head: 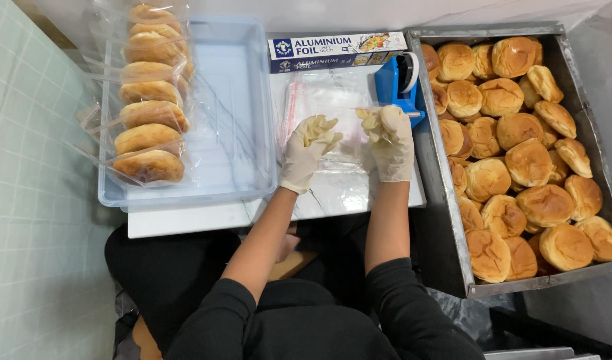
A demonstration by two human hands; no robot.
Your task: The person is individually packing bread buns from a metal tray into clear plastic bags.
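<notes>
Both my hands wear cream gloves and work over a stack of clear plastic bags (333,100) on a white board (186,219). My left hand (307,150) pinches the thin plastic of one clear bag near its left side. My right hand (391,139) grips the same bag's right edge, just beside a blue tape dispenser (399,83). The bag looks empty between my hands.
A clear plastic tub (239,133) at the left holds several buns wrapped in bags (149,100) along its left side. A metal tray (446,220) at the right is full of loose golden buns (526,160). A long foil box (336,52) lies behind the bags.
</notes>
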